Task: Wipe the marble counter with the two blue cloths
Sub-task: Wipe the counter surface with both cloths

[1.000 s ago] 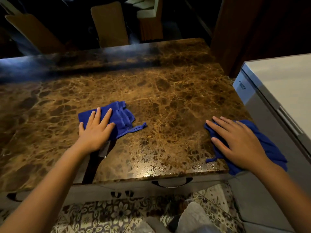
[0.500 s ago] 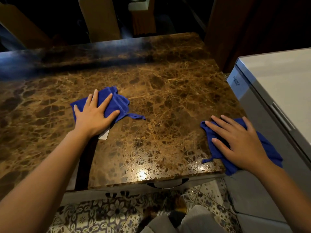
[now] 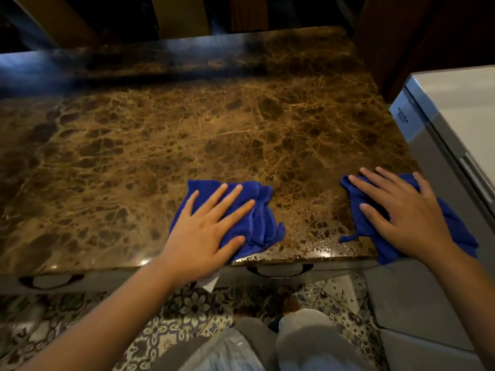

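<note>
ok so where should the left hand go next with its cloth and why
Probably push it forward and to the left. The left hand presses its blue cloth flat at the near edge of the marble counter, close to the right hand and its cloth, while the broad far-left stretch has no cloth on it.

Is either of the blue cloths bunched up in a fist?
No, the left hand and the right hand both lie flat with fingers spread, pressing the left cloth and right cloth onto the marble counter.
</note>
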`<action>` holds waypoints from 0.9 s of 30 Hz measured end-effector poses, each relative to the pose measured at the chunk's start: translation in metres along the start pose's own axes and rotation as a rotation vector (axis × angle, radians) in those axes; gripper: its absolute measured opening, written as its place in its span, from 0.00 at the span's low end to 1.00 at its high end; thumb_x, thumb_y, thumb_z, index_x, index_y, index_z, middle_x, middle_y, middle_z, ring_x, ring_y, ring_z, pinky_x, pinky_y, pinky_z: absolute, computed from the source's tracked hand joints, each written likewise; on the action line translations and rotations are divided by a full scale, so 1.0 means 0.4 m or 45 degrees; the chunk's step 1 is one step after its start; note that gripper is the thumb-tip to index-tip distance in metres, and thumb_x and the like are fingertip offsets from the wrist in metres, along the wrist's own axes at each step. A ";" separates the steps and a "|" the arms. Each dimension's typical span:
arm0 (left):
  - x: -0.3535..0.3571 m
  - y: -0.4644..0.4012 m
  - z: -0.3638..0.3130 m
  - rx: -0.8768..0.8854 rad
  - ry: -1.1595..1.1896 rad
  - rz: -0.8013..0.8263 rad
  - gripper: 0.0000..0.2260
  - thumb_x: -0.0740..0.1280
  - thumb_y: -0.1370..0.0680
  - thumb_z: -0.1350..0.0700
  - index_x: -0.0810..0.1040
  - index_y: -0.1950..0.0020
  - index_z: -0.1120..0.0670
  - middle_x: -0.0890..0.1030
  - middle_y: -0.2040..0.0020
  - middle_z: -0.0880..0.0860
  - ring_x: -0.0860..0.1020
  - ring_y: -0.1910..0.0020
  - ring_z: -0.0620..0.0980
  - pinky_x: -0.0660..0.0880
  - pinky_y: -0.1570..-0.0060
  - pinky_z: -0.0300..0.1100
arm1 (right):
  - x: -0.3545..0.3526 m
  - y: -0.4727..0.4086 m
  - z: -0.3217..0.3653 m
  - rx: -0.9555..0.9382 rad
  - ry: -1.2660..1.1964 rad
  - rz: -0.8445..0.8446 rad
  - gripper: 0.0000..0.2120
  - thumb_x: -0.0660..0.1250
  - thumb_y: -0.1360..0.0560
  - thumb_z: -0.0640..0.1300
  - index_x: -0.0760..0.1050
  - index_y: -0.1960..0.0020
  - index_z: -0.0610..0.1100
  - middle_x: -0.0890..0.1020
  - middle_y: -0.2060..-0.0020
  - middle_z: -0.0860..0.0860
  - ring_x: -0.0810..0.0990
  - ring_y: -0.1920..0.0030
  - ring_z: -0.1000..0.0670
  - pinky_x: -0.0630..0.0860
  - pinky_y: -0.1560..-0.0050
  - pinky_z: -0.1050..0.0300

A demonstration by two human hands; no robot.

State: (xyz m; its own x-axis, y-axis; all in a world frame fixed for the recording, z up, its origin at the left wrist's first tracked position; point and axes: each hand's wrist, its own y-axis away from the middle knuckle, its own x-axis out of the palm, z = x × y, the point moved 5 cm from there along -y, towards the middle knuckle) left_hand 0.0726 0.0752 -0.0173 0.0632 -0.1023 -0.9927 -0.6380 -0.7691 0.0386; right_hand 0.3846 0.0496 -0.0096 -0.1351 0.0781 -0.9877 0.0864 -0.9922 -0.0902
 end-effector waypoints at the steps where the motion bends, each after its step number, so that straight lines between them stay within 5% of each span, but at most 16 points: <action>1: 0.007 0.022 -0.019 0.037 -0.012 -0.001 0.26 0.47 0.23 0.38 0.49 0.26 0.40 0.51 0.23 0.47 0.47 0.25 0.48 0.48 0.29 0.58 | 0.001 0.000 -0.001 0.004 0.003 0.001 0.25 0.49 0.25 0.58 0.62 0.29 0.56 0.67 0.30 0.52 0.62 0.30 0.49 0.51 0.33 0.36; 12: -0.007 0.168 0.015 0.329 0.173 -0.014 0.22 0.47 0.21 0.42 0.65 0.30 0.46 0.66 0.28 0.49 0.60 0.27 0.48 0.56 0.29 0.49 | -0.003 0.004 0.001 -0.002 0.000 -0.006 0.25 0.49 0.25 0.58 0.63 0.30 0.55 0.67 0.30 0.51 0.61 0.30 0.49 0.51 0.33 0.36; 17: -0.035 0.123 0.111 -0.002 0.368 -0.125 0.23 0.45 0.22 0.39 0.63 0.30 0.43 0.63 0.27 0.47 0.57 0.26 0.45 0.55 0.30 0.53 | -0.007 0.005 0.003 0.004 -0.019 -0.017 0.25 0.49 0.25 0.58 0.63 0.30 0.55 0.67 0.30 0.51 0.61 0.30 0.48 0.50 0.33 0.36; 23: -0.026 -0.043 0.233 -0.446 -0.031 -0.155 0.28 0.46 0.28 0.34 0.54 0.28 0.38 0.52 0.23 0.49 0.48 0.24 0.55 0.43 0.35 0.70 | -0.005 0.005 0.005 -0.002 -0.009 -0.015 0.25 0.49 0.25 0.58 0.63 0.30 0.55 0.68 0.31 0.51 0.61 0.30 0.50 0.51 0.33 0.37; 27: -0.035 -0.190 0.293 -0.593 -0.003 -0.093 0.29 0.48 0.27 0.32 0.50 0.27 0.37 0.49 0.22 0.52 0.47 0.25 0.56 0.45 0.33 0.69 | -0.003 0.003 0.004 -0.001 -0.010 -0.010 0.24 0.50 0.25 0.57 0.63 0.30 0.55 0.68 0.31 0.52 0.61 0.30 0.49 0.51 0.33 0.36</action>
State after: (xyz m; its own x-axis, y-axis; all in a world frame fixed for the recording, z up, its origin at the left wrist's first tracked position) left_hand 0.0303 0.2091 -0.0198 0.0932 -0.0368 -0.9950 -0.2199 -0.9754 0.0154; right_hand 0.3833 0.0482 -0.0084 -0.1433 0.0854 -0.9860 0.0860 -0.9914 -0.0983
